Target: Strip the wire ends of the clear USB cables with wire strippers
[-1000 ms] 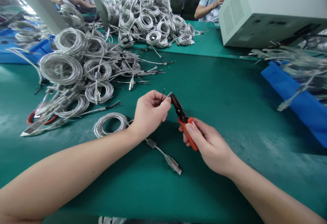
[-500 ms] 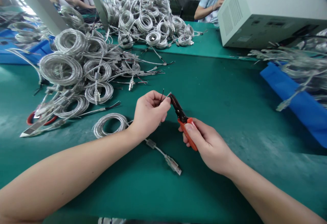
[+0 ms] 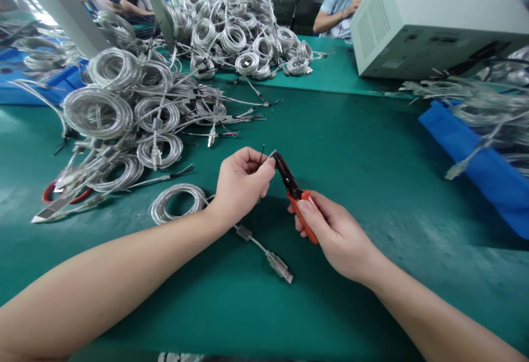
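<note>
My left hand (image 3: 242, 185) is closed in a pinch on the stripped end of a silver cable, with thin wires (image 3: 263, 154) sticking up from the fingertips. That cable's coil (image 3: 177, 202) lies on the green mat to the left, and its USB plug (image 3: 281, 267) rests below my hands. My right hand (image 3: 334, 235) grips orange-handled wire strippers (image 3: 294, 194); their dark jaws meet the wire ends at my left fingertips.
A big heap of coiled silver cables (image 3: 124, 108) fills the left, and another pile (image 3: 239, 26) sits at the back. A white machine (image 3: 413, 20) stands back right. Blue bins (image 3: 475, 158) with cables are at right. Other people's arms show at the back.
</note>
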`<state>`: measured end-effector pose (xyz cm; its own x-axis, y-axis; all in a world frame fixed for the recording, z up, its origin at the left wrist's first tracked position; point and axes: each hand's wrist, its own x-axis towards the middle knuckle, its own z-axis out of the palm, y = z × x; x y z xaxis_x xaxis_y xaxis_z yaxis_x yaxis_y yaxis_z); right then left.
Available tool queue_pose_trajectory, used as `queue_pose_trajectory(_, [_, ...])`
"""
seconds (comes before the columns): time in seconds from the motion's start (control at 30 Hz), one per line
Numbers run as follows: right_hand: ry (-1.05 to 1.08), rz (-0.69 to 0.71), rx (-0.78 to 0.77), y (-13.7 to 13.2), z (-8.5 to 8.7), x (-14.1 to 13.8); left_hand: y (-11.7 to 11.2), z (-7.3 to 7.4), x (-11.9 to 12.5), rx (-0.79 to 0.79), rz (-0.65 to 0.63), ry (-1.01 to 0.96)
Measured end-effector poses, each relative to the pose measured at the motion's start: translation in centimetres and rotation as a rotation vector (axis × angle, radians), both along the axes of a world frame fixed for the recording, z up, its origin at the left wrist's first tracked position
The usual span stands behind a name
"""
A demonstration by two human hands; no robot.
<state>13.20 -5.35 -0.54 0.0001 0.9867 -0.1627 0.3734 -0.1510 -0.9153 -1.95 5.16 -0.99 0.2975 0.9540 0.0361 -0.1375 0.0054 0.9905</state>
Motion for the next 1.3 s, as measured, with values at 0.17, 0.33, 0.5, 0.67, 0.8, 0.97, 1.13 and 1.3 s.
queue_pose_trajectory(0.17, [0.001, 0.002, 0.002, -0.03, -0.03, 0.05, 0.1, -0.05, -0.02, 0.0, 0.005, 0.001])
queue_pose_trajectory(0.33, [-0.003, 0.003, 0.004, 0.07, -0.05, 0.1, 0.15, -0.05, 0.05, -0.007, 0.008, -0.003])
queue_pose_trajectory(0.5, [-0.001, 0.008, 0.001, 0.08, 0.03, 0.08, 0.05, 0.0, 0.07, -0.012, 0.008, -0.001])
queue_pose_trajectory(0.67, [-0.013, 0.01, 0.011, 0.0, 0.15, 0.06, -0.01, 0.11, 0.03, -0.022, 0.015, 0.005])
queue_pose_trajectory(0.8, [-0.019, 0.012, 0.012, 0.06, 0.21, 0.01, -0.02, 0.14, 0.07, -0.023, 0.018, 0.002])
queue_pose_trajectory(0.97, [-0.019, 0.011, 0.011, 0.05, 0.18, -0.04, 0.0, 0.1, 0.09, -0.018, 0.014, -0.002])
queue_pose_trajectory(1.13, [-0.027, 0.015, 0.001, -0.01, 0.01, 0.04, -0.01, 0.11, 0.05, -0.018, 0.014, -0.002])
queue_pose_trajectory(1.3, [-0.084, 0.017, 0.026, 0.08, -0.34, 0.26, 0.0, 0.08, 0.07, -0.021, 0.014, 0.001])
